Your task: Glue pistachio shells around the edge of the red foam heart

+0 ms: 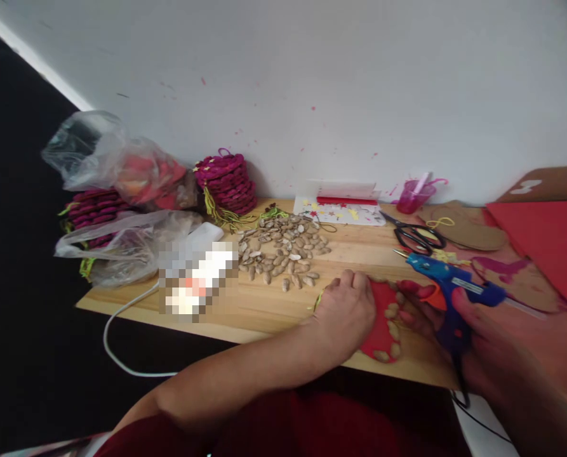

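A red cut-out piece [379,317] lies at the table's front edge, with peanut shells [394,331] set along its rim. My left hand [347,311] rests over the left side of this piece. Its fingers are curled together and the fingertips are hidden, so what they pinch cannot be made out. In my right hand [468,336] is a blue hot glue gun [454,279], gripped by the handle. The gun's metal nozzle points left, above the table. Some right-hand fingers reach near the piece's right edge, beside the gun's orange trigger.
Loose peanut shells [287,244] spread across the middle. Behind are a magenta braided stack [226,184] and a sheet of small stars [343,212]. Black-handled scissors [419,238], a pink cup [411,195] and red sheets [550,254] lie right; plastic bags [135,171] and a phone-like pixelated object [202,279] left.
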`<move>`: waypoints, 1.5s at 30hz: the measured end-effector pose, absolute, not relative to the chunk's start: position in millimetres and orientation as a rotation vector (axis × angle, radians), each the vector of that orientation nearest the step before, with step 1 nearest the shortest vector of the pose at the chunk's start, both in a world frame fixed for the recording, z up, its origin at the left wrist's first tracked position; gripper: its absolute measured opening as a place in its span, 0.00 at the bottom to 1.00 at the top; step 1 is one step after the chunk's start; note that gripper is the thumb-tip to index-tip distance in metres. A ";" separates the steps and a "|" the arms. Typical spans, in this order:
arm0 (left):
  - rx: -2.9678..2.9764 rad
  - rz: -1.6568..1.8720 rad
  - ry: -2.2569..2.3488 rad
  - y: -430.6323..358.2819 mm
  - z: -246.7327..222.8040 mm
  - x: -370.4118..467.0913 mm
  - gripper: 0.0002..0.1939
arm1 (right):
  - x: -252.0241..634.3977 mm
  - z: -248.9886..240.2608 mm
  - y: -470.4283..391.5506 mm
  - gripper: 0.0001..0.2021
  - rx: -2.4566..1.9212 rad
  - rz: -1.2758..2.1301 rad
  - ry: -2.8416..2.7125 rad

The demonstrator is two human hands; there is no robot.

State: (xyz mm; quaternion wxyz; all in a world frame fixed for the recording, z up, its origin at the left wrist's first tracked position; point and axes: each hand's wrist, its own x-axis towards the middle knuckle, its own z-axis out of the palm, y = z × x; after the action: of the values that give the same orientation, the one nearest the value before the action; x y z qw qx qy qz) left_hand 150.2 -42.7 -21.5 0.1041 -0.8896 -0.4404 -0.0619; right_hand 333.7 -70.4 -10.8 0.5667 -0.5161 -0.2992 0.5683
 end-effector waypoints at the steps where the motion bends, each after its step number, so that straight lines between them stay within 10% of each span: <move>1: -2.629 -0.180 -1.286 -42.4 -20.8 148.9 0.13 | 333.3 -10.0 -71.1 0.13 -1.208 1.360 -0.662; 45: -2.590 -0.184 -1.116 -44.3 -27.3 135.4 0.19 | 344.0 -24.9 -85.8 0.17 -1.237 1.292 -0.715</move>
State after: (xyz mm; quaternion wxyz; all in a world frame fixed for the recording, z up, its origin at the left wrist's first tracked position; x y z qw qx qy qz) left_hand 135.4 -44.3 -27.3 0.1571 -0.9050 -0.3900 -0.0643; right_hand 344.0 -85.8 -24.9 0.5709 -0.5274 -0.3046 0.5506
